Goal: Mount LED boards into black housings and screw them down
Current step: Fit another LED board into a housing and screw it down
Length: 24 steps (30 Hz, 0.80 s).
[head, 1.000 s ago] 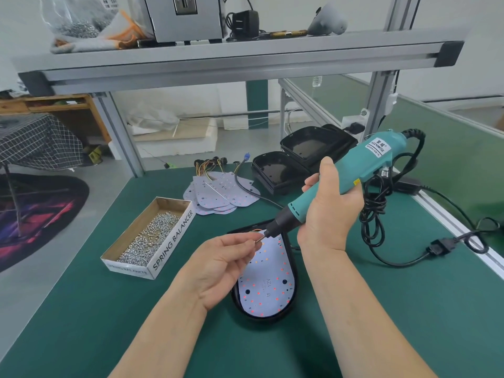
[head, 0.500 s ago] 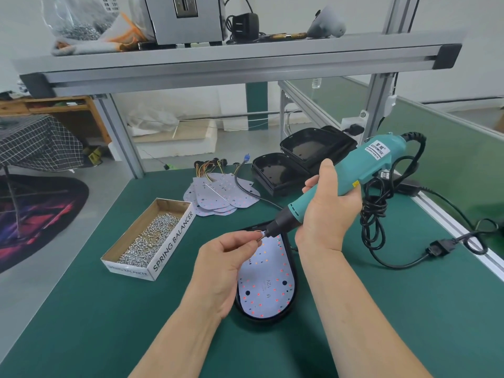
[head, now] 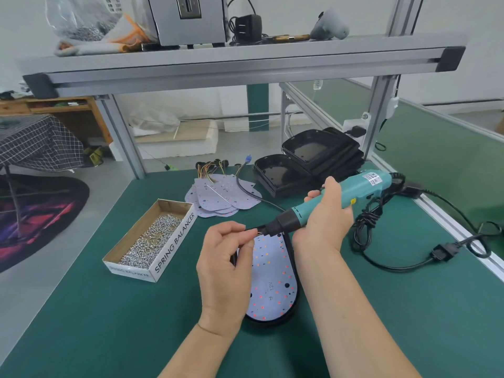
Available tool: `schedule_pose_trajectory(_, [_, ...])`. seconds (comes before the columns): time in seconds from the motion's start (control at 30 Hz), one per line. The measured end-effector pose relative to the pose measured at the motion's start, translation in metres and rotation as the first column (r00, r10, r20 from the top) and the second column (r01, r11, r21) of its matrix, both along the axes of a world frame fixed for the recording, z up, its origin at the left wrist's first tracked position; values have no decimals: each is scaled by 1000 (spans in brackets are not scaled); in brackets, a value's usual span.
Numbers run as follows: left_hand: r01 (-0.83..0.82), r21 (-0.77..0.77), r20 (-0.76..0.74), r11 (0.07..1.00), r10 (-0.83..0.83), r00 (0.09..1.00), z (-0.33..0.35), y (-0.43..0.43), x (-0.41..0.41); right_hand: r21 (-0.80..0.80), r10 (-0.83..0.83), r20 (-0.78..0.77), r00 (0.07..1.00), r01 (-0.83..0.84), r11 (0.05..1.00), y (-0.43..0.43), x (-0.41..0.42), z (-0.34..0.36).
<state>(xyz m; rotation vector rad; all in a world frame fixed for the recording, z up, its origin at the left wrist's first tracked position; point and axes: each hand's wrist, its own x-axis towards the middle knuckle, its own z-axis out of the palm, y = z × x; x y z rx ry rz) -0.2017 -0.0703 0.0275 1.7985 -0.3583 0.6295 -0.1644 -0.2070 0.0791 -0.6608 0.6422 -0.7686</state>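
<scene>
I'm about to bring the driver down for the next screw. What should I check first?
1. Electric screwdriver gripped by right hand: ok.
2. Screw seated on the bit, pinched by left hand: cannot tell, too small.
3. LED board lying flat in black housing: ok.
4. Bit upright over a hole: not ok, tilted and off the board.
5. Housing steadied: not ok, neither hand holds it.
6. Box of screws stocked: ok.

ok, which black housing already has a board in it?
The housing nearest the person: a white LED board sits in it. The stacked housings at the far right are empty.
</scene>
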Motion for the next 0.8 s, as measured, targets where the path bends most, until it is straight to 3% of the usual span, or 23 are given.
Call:
schedule_pose_trajectory(0.33, [126,-177,-25,976,-132,991,-3,4,8,12,1,27,1000,-1,1000,-4,1,2])
schedule_pose_trajectory(0.63, [144,-148,-98,978,-159,982,-12,16,15,-51,3,46,999,-1,999,-4,6,2])
schedule_pose_trajectory(0.7, [21,-25,-216,999,-26,976,-18,26,21,-78,5,45,999,-1,997,-4,8,2])
schedule_pose_trajectory(0.73, [-36,64,-345,997,56,937,-20,32,26,-94,5,47,999,-1,996,-4,9,2])
schedule_pose_trajectory(0.8, [-7,169,-644,986,115,756,-23,39,37,-142,-5,49,999,12,990,-3,12,3])
